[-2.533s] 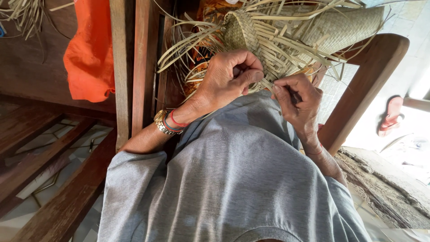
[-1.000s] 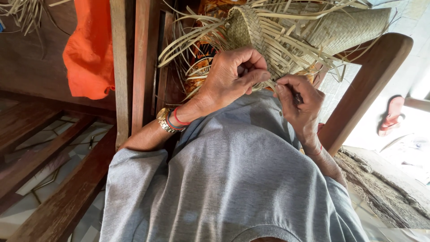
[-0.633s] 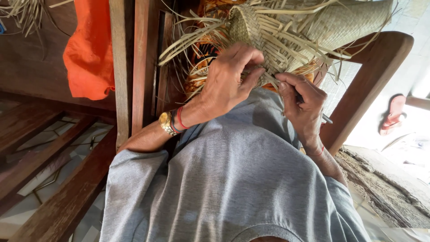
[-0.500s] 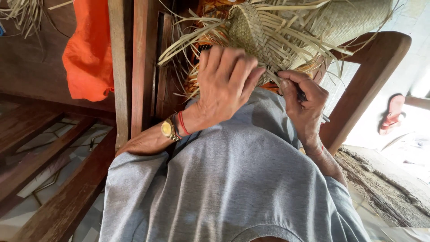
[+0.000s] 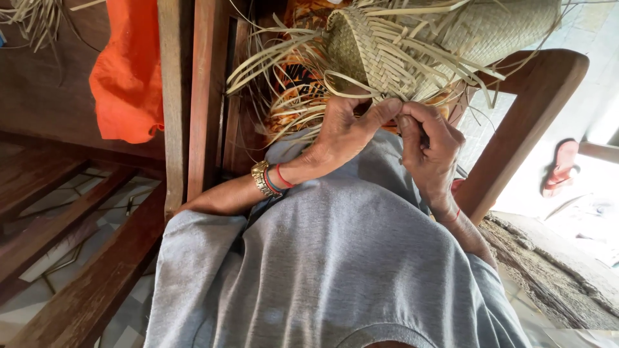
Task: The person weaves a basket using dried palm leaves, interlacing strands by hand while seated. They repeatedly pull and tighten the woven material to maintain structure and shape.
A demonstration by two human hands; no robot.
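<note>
- Your left hand [image 5: 338, 132] slid from over the woven basket [image 5: 412, 45] to 6 o'clock beneath it.
- Both thumbs pinched one strip [image 5: 387, 106]; right hand [image 5: 429, 151] clamped too.
- Mid-weave; next likely needed tucking that strip.

Daylight pours in from the right, blowing out the floor [image 5: 599, 187] there to near white. The left side sits in dim brown shadow. Focus is sharp on the hands and basket [image 5: 412, 45]; wide-angle bending shows along the edges.
</note>
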